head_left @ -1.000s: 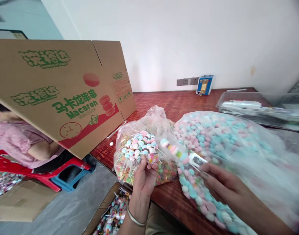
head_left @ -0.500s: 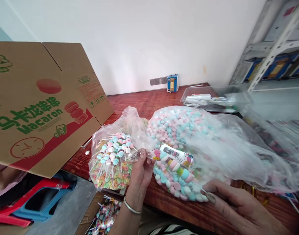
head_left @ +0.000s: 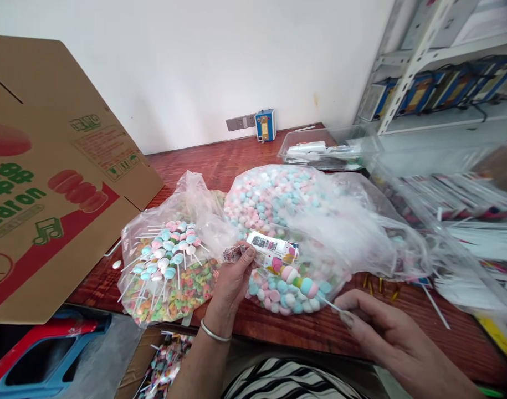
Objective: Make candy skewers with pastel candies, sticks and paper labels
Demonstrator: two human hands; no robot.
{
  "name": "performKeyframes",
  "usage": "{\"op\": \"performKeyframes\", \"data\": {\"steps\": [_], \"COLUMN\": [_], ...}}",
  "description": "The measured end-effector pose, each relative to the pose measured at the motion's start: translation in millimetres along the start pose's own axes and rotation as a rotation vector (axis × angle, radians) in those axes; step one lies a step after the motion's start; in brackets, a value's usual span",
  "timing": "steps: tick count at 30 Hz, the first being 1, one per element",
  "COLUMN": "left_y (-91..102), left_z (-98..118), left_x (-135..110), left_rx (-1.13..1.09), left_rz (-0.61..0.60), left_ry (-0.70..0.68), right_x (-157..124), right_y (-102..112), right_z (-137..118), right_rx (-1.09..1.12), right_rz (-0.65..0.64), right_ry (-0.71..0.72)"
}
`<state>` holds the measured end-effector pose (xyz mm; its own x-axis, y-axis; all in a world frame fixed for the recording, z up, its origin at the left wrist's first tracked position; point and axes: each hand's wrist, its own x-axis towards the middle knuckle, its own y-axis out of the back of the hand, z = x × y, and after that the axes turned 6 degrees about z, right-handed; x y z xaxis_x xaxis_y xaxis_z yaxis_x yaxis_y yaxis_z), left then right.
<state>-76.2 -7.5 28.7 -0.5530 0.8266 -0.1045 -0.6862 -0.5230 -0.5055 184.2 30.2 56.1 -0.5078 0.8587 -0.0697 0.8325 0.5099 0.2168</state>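
Right hand (head_left: 378,332) pinches the candy skewer (head_left: 298,281) by its stick end, with the candies running up-left from the fingertips. Left hand (head_left: 232,277) grips the printed wrapper (head_left: 274,249), just right of its thumb, at the skewer's far end.

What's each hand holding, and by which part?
Right hand pinches the candy skewer by its bare stick end; left hand grips the printed wrapper at its left end.

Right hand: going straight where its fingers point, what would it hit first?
The right hand, pinching the white stick of a pastel candy skewer, points left and slightly away. It would probably first meet the clear plastic bag of pink, blue and white round candies; depth is hard to judge.
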Motion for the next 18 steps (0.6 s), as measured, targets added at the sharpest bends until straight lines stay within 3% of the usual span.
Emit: {"op": "performKeyframes", "data": {"steps": [3, 8, 13, 18], "left_y": [-7.9, -17.0, -24.0, -36.2], "left_z": [-6, -14, -23, -32], "left_x": [-1, 1, 1, -1], "left_rx": [-0.060, -0.264, -0.314, -0.284], "left_rz": [-0.011, -0.012, 0.072, 0.212], "left_ry": [0.047, 0.237, 0.369, 0.370], "right_x": [-7, -18, -23, -22], "right_y": [-17, -43, -54, -60], "right_z": [22, 42, 43, 51], "right_rx": [0.381, 0.854, 0.954, 0.763], "right_rz": [-0.182, -0.173, -0.173, -0.096], "right_ry": [-0.261, -0.437, -0.535, -0.488]}}
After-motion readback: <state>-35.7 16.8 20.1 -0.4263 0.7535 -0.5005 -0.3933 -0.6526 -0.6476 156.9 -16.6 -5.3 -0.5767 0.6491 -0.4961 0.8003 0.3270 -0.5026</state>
